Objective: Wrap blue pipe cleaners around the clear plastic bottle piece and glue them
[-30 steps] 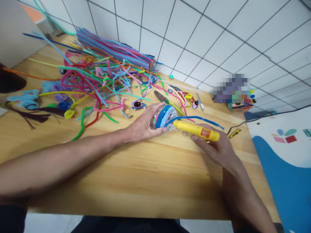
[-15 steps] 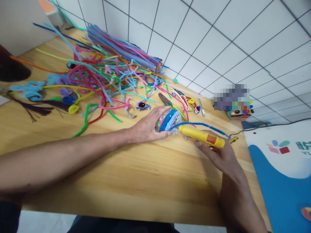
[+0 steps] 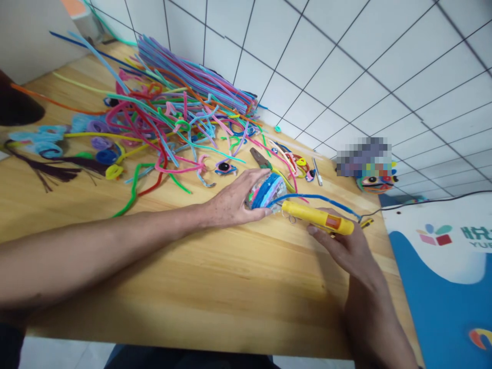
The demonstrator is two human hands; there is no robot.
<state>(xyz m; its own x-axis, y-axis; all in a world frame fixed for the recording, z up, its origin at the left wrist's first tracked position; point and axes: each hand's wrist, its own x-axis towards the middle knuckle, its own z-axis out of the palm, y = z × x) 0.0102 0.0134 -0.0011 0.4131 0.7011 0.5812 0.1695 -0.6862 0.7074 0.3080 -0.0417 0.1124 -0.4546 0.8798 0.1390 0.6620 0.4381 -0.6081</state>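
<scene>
My left hand (image 3: 240,199) is closed round a small rounded object (image 3: 265,192) wrapped in blue, purple and pink pipe cleaners, with clear material at its edges. A yellow glue gun (image 3: 317,216) is in my right hand (image 3: 344,243), its tip pointing left at the wrapped object. Whether the tip touches it I cannot tell. One long blue pipe cleaner (image 3: 323,197) runs from the object to the right, behind the glue gun. Just beyond my left hand lie pliers (image 3: 261,159) with dark jaws, partly hidden.
A tangle of coloured pipe cleaners (image 3: 154,118) and a thick bundle (image 3: 196,74) spread over the back left. Near the tiled wall (image 3: 307,72) are a pen (image 3: 317,171) and a decorated round figure (image 3: 374,182). A black cord (image 3: 418,202) crosses the right edge.
Both hands keep their hold in nearly the same place, the glue gun still at the wrapped object. The view has shifted very slightly.
</scene>
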